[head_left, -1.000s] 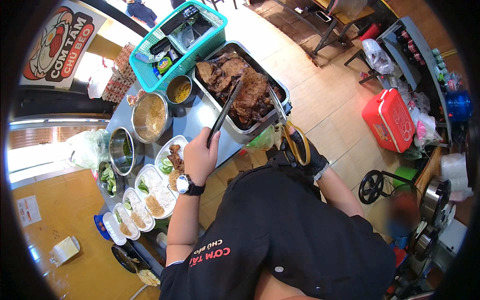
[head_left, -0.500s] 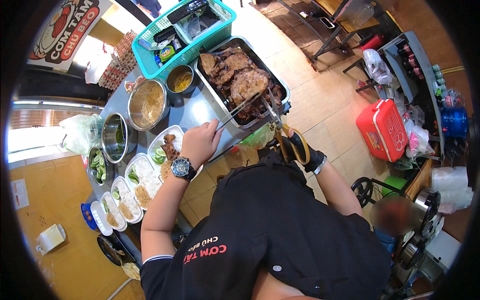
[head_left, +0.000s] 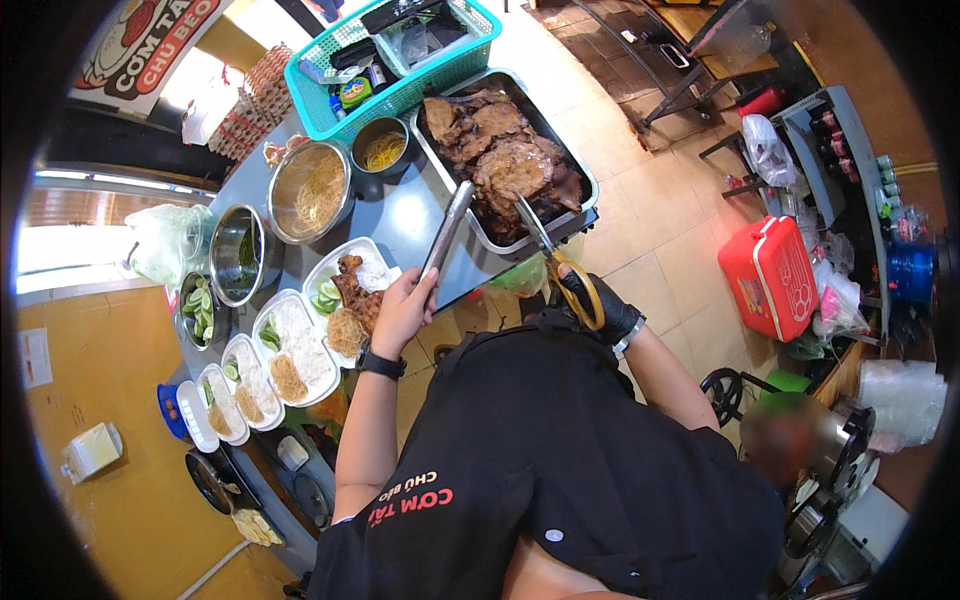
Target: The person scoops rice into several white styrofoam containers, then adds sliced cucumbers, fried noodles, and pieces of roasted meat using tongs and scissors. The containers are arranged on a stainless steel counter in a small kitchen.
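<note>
My left hand (head_left: 405,308), a watch at its wrist, is closed round metal tongs (head_left: 449,228). They point up beside the near left corner of a metal tray (head_left: 432,158). Grilled meat pieces (head_left: 515,165) with a brown glaze are piled in that tray. In a black glove, my right hand (head_left: 612,312) grips scissors (head_left: 575,290) with gold-coloured handles. Their blades reach over the tray's near edge and touch the meat, looking nearly closed. Left of my left hand stands a white takeaway box (head_left: 318,268) with rice, cucumber, shredded topping and a brown meat piece (head_left: 355,292).
More filled boxes (head_left: 300,345) line the counter's near left edge. Metal bowls hold noodle-like shreds (head_left: 318,195), yellow strands (head_left: 382,150), greens (head_left: 240,262) and cucumber slices (head_left: 198,312). A teal basket (head_left: 400,95) stands behind. A red cooler (head_left: 768,280) sits on the floor at right.
My left hand has drawn the tongs back from the meat, and they now tilt upward. The scissor blades have come together. The whole view has shifted slightly.
</note>
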{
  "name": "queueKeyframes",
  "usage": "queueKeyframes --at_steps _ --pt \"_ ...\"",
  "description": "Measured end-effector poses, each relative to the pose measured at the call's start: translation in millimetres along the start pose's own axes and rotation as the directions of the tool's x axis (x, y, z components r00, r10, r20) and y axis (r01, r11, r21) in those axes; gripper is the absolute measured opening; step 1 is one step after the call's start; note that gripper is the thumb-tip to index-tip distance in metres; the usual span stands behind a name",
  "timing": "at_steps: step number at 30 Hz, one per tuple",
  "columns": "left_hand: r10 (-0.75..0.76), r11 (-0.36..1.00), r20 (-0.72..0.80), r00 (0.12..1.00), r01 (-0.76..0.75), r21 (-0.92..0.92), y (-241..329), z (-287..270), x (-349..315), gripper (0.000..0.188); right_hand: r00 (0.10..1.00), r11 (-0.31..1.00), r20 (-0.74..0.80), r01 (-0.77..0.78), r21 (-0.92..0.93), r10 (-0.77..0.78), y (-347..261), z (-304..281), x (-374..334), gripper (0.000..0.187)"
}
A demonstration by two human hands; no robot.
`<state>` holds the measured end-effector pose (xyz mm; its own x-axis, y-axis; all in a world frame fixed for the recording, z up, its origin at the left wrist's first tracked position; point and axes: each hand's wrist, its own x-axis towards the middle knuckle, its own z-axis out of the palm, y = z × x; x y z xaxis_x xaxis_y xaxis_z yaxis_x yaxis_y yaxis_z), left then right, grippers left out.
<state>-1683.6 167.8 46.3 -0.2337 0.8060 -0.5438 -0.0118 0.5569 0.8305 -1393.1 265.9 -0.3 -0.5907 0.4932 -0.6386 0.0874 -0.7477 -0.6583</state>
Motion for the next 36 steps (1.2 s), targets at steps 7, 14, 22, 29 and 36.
queueKeyframes --at_steps 7,14,22,29,36 --pt "0.014 0.995 0.093 0.996 -0.005 -0.096 17.4 -2.5 -9.5 0.03 0.969 0.974 0.246 -0.052 0.219 -0.004 6.1 5.5 -10.5 0.066" --pt "-0.053 0.972 0.266 0.963 0.11 -0.207 11.7 -11.3 -34.0 0.03 0.989 0.982 0.146 0.006 0.189 -0.035 9.4 28.1 3.0 0.063" --pt "0.002 1.0 0.068 0.998 0.0 -0.031 10.2 -5.8 2.7 0.033 0.993 0.983 0.114 -0.041 0.177 0.021 -5.2 29.2 -18.1 0.053" --pt "-0.059 0.993 0.213 0.975 0.079 -0.087 12.2 0.1 -9.6 0.031 0.996 0.98 0.08 -0.05 0.192 0.036 20.2 16.9 -18.8 0.057" --pt "-0.081 0.961 0.31 0.947 0.156 -0.229 -3.8 -4.4 -15.6 0.034 1.0 0.99 -0.008 -0.002 -0.144 0.001 28.7 5.0 -17.0 0.047"
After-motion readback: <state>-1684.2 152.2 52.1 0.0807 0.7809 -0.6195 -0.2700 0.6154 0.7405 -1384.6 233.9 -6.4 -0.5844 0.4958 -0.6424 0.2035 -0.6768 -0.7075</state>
